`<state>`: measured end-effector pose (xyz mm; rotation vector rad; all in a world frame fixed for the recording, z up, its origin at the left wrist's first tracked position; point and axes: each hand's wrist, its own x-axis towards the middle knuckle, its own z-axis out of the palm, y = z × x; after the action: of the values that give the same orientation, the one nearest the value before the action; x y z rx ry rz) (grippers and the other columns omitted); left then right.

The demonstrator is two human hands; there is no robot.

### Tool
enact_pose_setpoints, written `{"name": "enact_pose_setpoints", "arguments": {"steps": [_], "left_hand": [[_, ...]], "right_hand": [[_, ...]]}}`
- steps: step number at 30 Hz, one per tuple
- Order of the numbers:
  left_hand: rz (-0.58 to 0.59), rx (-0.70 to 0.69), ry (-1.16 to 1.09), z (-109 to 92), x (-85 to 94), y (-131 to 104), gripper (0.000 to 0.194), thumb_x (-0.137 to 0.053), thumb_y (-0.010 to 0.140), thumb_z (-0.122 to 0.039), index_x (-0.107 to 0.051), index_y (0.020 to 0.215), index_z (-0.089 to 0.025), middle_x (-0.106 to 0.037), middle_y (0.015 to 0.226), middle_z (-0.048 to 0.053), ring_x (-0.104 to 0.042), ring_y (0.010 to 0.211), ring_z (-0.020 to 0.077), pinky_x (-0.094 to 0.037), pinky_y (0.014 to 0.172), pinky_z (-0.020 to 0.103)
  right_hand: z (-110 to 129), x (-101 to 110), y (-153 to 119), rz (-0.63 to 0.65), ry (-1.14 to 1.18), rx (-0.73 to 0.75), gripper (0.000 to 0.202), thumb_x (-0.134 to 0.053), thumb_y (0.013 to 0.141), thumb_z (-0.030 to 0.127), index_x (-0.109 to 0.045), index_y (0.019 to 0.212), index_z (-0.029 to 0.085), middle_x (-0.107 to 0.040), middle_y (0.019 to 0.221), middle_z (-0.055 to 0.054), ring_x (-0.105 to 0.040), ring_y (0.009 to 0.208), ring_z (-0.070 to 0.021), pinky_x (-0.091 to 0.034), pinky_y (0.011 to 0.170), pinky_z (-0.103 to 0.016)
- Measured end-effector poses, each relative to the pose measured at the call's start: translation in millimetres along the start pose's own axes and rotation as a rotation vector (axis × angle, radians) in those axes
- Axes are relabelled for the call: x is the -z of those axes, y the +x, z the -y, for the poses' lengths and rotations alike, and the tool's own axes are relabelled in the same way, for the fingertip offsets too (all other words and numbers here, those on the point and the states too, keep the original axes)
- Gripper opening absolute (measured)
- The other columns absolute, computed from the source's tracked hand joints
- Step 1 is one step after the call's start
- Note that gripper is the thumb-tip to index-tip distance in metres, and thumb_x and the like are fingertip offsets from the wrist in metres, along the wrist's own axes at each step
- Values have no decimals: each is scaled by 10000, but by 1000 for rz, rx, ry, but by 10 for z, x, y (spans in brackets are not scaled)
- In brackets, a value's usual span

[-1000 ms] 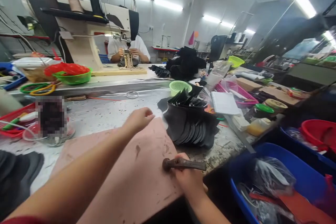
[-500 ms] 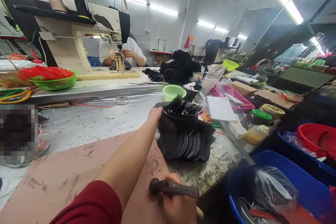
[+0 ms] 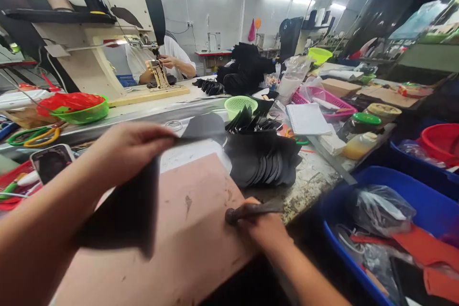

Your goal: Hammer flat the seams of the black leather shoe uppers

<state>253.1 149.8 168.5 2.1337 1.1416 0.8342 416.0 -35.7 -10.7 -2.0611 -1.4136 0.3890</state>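
Note:
A black piece of material (image 3: 132, 210) hangs from my left hand (image 3: 139, 146), pinched between thumb and fingers and blurred by motion, above the pink board (image 3: 193, 210). My right hand (image 3: 258, 220) is wrapped round a hammer (image 3: 267, 207) at the board's right edge, the rounded end of its head pointing left. Beyond the board, a stack of black pieces (image 3: 261, 158) lies fanned out on the table. A light green basket (image 3: 241, 106) stands just behind that stack.
A sewing machine (image 3: 103, 57) stands at the back left, with a person's hands (image 3: 170, 63) at it. A phone (image 3: 52, 162) and scissors (image 3: 43, 136) lie at left. A blue tub (image 3: 337, 220) is at right, near jars (image 3: 364, 122) and a notebook (image 3: 308, 119).
My left hand has moved from the stack to the left, now carrying a black piece. My right hand still holds the hammer. The camera view has shifted.

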Motion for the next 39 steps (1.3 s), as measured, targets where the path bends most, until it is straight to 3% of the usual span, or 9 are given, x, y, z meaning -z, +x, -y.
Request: {"name": "enact_pose_setpoints", "arguments": {"steps": [4, 6, 8, 10, 13, 18, 21, 26, 39], "left_hand": [[778, -16, 245, 285, -3, -983, 213, -503, 752, -336, -700, 831, -356, -708, 861, -73, -653, 786, 177, -506, 698, 244], [978, -41, 227, 451, -95, -1366, 262, -449, 798, -292, -685, 884, -369, -663, 1055, -59, -631, 935, 187, -501, 786, 250], [1037, -92, 239, 556, -183, -1565, 256, -445, 821, -312, -670, 936, -350, -562, 1230, -25, -557, 1084, 212, -461, 892, 286], [1026, -113, 265, 597, -274, -1583, 275, -427, 839, -367, -643, 1003, -321, -543, 1254, 19, -532, 1111, 225, -444, 916, 314], [974, -56, 309, 610, -462, -1448, 299, -376, 859, -380, -619, 994, -270, -647, 1017, 40, -599, 931, 207, -473, 812, 319], [603, 60, 427, 694, -868, -1390, 152, -467, 807, -276, -582, 870, -200, -603, 902, 48, -572, 833, 199, -447, 736, 317], [479, 108, 368, 735, -1012, -1471, 164, -489, 788, -191, -569, 931, -197, -607, 925, 49, -580, 845, 192, -453, 739, 310], [429, 188, 304, 698, -1048, -1540, 236, -490, 782, -137, -582, 988, -205, -641, 840, 25, -597, 807, 187, -468, 729, 308], [365, 25, 362, 741, -1076, -1617, 246, -487, 797, -169, -594, 1017, -197, -615, 878, 44, -590, 844, 202, -489, 738, 306]], "right_hand": [[46, 386, 0, 172, -437, -131, 224, -469, 720, 168, -619, 868, 242, -674, 766, -12, -610, 696, -177, -356, 558, -231], [124, 482, -12, 192, -610, -114, 238, -432, 773, 187, -623, 912, 219, -672, 764, -49, -615, 703, -197, -339, 551, -248], [243, 488, -15, 247, -665, -26, 247, -424, 798, 200, -627, 939, 205, -672, 788, -66, -617, 727, -209, -333, 549, -260], [376, 419, 5, 304, -656, 86, 242, -431, 806, 206, -635, 936, 206, -673, 828, -66, -616, 733, -208, -333, 542, -266], [539, 257, 82, 290, -633, 193, 249, -406, 816, 177, -647, 876, 192, -672, 841, -69, -615, 694, -198, -338, 524, -270], [683, 106, 209, 277, -571, 201, 250, -402, 801, 136, -649, 807, 176, -672, 732, -67, -621, 674, -196, -380, 534, -263], [724, 104, 227, 281, -546, 229, 259, -392, 827, 163, -649, 854, 188, -676, 731, -61, -627, 690, -193, -402, 553, -261], [723, 115, 233, 300, -557, 235, 275, -383, 839, 172, -657, 854, 163, -677, 721, -80, -636, 715, -197, -415, 578, -259], [693, 139, 222, 270, -545, 335, 237, -388, 834, 154, -624, 846, 172, -668, 691, -59, -638, 696, -197, -404, 560, -259]]}}
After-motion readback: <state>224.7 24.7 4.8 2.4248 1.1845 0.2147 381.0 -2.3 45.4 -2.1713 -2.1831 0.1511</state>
